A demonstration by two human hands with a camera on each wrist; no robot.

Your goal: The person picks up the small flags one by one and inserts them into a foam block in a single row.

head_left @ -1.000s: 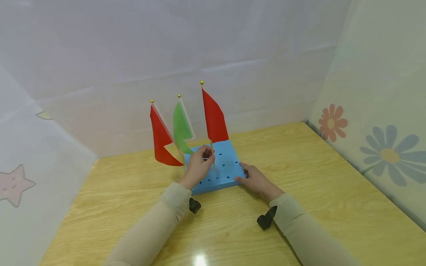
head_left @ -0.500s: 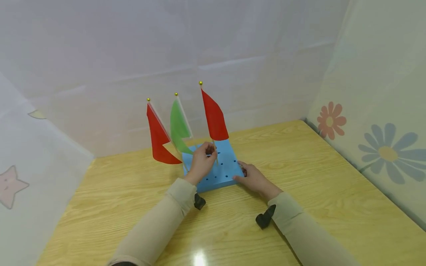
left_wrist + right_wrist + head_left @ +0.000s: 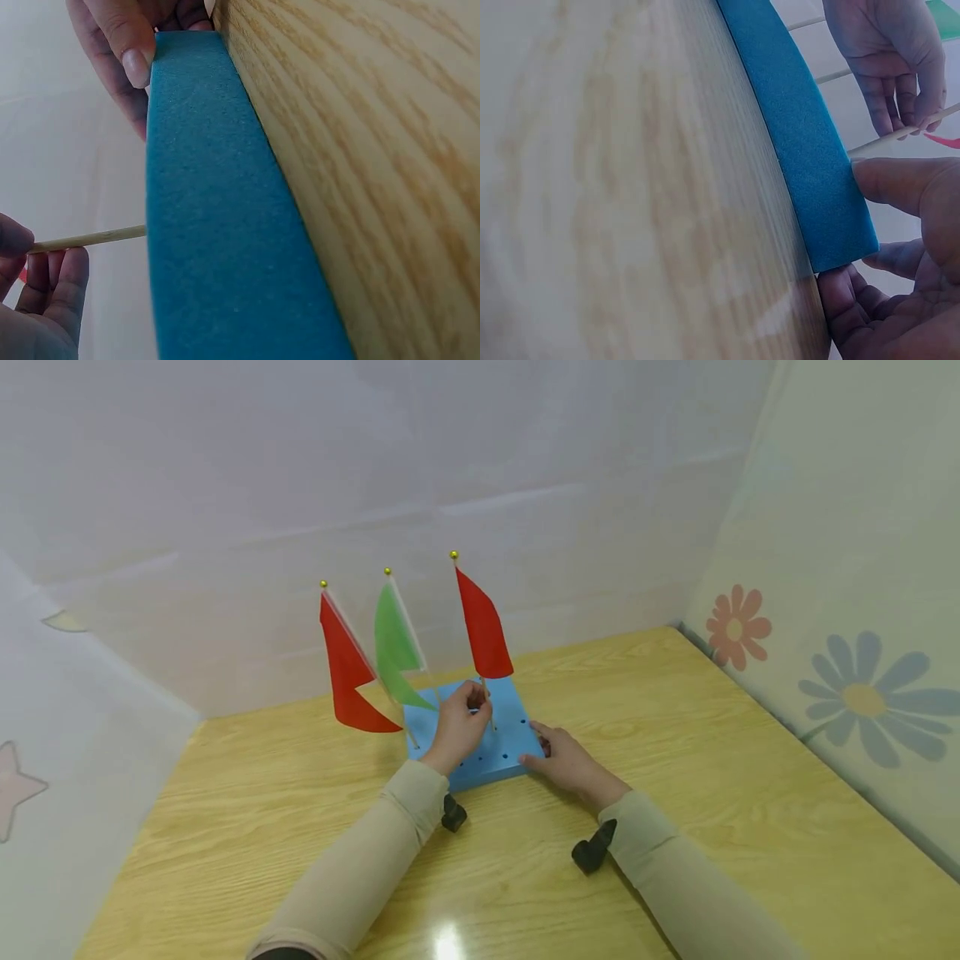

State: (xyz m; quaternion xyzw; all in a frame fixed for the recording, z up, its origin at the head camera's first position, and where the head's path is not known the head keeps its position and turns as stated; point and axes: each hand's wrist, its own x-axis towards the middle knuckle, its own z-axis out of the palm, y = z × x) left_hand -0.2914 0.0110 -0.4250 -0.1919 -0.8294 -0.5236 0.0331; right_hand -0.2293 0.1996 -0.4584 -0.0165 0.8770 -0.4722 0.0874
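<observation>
My left hand pinches the thin wooden stick of a red flag tipped with a gold bead. The flag leans a little, and the stick's lower end meets the top of a blue foam board with small holes. Between thumb and curled fingers, my right hand grips the board's near right corner; in the right wrist view the thumb lies at its upper edge and fingertips sit at its lower edge. Another red flag and a green flag stand tilted at the board's left side.
The board lies on a wood-grain table. A pale cloth backdrop rises behind it, and side sheets carry printed flowers and a star. Black wrist cameras are strapped to both sleeves.
My left hand and the pinched stick have shifted right over the board, with the stick's lower end farther from the near edge. The right hand keeps its grip on the corner.
</observation>
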